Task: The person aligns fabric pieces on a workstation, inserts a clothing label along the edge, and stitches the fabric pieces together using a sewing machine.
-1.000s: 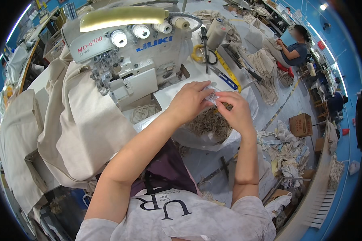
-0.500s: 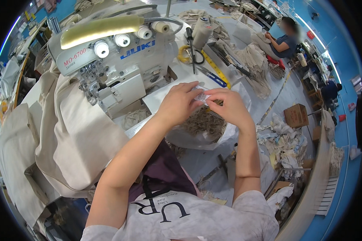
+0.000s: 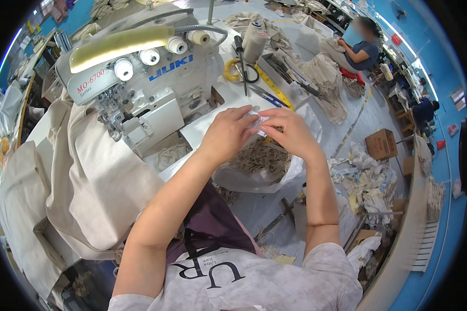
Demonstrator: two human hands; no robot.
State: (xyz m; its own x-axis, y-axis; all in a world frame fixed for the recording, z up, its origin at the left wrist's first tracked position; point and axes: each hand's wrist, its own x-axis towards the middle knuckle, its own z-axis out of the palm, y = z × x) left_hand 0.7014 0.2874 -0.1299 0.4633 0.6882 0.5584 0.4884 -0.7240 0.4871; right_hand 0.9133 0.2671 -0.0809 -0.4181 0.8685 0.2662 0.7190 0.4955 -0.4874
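Both of my hands meet just right of the white overlock sewing machine (image 3: 166,98). Between them is a small stack of white printed fabric labels (image 3: 258,123). My left hand (image 3: 227,130) grips the labels from the left, its fingers closed over their edge. My right hand (image 3: 289,133) pinches their right side between thumb and fingertips. How many labels there are is hidden by the fingers. Below the hands hangs an open white bag (image 3: 251,185) filled with beige fabric trimmings (image 3: 259,159).
Scissors (image 3: 251,73), thread snips (image 3: 269,96), a yellow measuring tape (image 3: 273,85) and a thread cone (image 3: 255,44) lie beyond my hands. Beige fabric (image 3: 98,176) drapes at the left. A cardboard box (image 3: 381,144) stands on the right. A seated person (image 3: 362,54) works at far right.
The labels have tilted and show more of their face between my fingers. Both hands stay nearly in place. The whole view has shifted slightly.
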